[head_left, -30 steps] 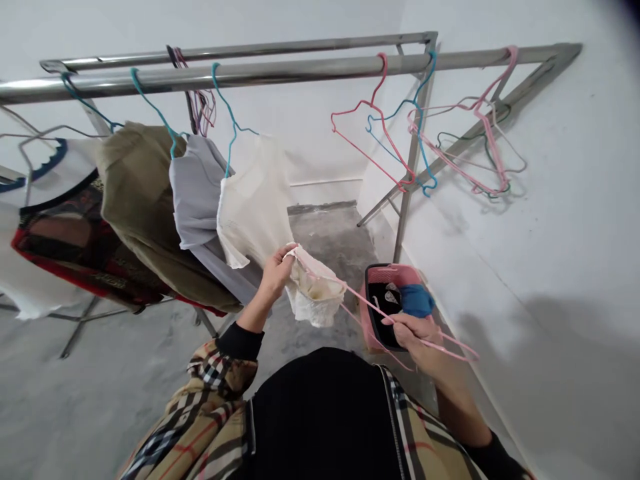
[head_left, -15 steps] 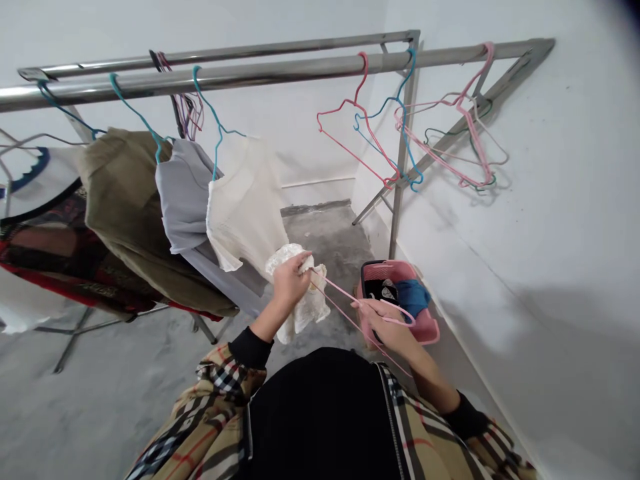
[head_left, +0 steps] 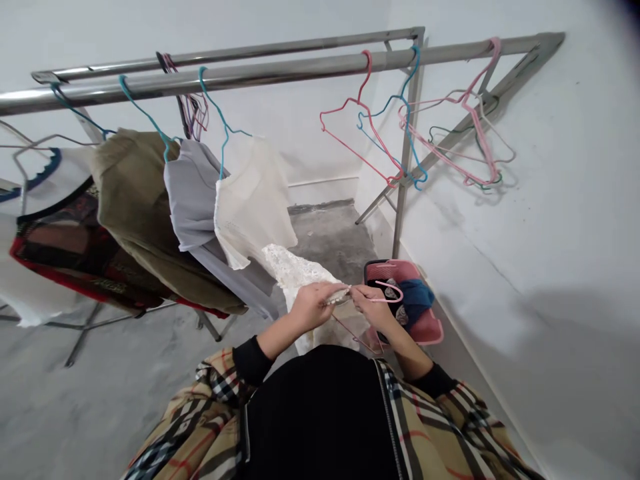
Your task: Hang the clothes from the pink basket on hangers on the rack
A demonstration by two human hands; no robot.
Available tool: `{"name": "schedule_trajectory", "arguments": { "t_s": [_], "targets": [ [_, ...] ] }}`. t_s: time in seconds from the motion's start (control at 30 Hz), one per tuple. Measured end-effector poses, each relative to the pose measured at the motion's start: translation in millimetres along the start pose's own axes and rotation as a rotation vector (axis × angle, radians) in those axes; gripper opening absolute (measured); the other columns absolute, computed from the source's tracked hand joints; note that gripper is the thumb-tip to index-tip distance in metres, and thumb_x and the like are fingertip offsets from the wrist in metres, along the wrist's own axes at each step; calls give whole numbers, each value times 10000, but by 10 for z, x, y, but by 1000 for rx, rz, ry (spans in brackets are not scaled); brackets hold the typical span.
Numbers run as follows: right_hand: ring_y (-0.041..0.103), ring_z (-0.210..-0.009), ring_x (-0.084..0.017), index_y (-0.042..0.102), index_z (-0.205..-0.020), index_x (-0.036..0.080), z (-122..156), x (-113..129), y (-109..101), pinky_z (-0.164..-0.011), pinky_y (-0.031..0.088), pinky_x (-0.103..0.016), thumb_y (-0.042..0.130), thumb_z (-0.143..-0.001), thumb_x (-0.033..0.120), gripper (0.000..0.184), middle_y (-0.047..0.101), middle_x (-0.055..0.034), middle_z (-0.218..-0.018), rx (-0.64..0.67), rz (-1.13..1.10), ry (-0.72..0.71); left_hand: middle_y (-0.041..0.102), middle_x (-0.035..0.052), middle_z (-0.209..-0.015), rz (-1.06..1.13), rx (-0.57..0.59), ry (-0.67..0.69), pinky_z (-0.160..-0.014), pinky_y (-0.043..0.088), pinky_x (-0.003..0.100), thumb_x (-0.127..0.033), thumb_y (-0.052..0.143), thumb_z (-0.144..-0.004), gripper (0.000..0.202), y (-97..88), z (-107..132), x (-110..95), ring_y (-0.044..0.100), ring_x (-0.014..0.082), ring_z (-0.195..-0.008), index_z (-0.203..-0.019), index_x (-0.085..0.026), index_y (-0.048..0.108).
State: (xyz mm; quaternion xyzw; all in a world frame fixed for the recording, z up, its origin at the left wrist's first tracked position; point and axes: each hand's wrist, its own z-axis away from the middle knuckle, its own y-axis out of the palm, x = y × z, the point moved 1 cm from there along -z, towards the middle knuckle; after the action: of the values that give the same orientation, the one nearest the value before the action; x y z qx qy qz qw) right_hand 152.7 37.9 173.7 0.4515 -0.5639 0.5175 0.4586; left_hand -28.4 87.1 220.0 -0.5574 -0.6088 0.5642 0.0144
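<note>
My left hand [head_left: 313, 305] is closed on the edge of a cream lace garment [head_left: 295, 273], which drapes down in front of me. My right hand [head_left: 374, 303] is closed on a pink wire hanger [head_left: 387, 295], whose hook curves to the right of my fingers. Both hands meet close together in front of my chest, the hanger's end at the garment's edge. A pink laundry basket [head_left: 425, 330] with blue and dark clothes sits on the floor just beyond my right hand.
A steel drying rack [head_left: 280, 67] spans the view. On its left hang cream [head_left: 253, 200], grey [head_left: 187, 193] and olive [head_left: 133, 193] garments. Empty red, blue and pink hangers [head_left: 400, 133] dangle on the right. A white wall [head_left: 525, 233] stands close on the right.
My right hand has drawn the pink hanger in toward my left hand. The lace garment has opened out from a bunched lump and now drapes below my hands.
</note>
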Motion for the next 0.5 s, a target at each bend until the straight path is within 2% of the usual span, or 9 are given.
{"name": "schedule_trajectory", "arguments": {
  "t_s": [0.1,0.2,0.33,0.5],
  "targets": [
    [310,-465,-89,701,-835,136,20,22,-105,-452,247,-230,552,-808,609,496,400,41,-507,-1,-54,56,740,47,-1017,-49,-71,-149,-855,524,287,-116,549,-682,541,-196,-48,101,683,208,-948,-1196,-240,663],
    [284,-472,-83,700,-843,134,52,80,-230,-455,211,-225,565,-812,588,475,373,49,-508,24,-60,83,748,40,-974,-96,-181,-287,-837,519,270,-117,547,-682,587,-387,-90,206,692,203,-882,-1255,-203,632],
    [292,-485,-80,700,-866,134,83,167,-351,-467,206,-223,545,-849,551,446,386,45,-535,56,-25,74,742,69,-1053,-71,-294,-319,-878,512,291,-150,540,-706,466,-588,-150,328,690,236,-967,-1141,-166,706],
    [268,-472,-72,694,-879,124,117,278,-384,-452,190,-219,541,-850,561,464,356,51,-536,69,-71,95,737,63,-1082,18,-381,-356,-940,498,321,-180,533,-740,407,-751,-207,421,670,246,-1053,-1099,-166,724]
  ]
}}
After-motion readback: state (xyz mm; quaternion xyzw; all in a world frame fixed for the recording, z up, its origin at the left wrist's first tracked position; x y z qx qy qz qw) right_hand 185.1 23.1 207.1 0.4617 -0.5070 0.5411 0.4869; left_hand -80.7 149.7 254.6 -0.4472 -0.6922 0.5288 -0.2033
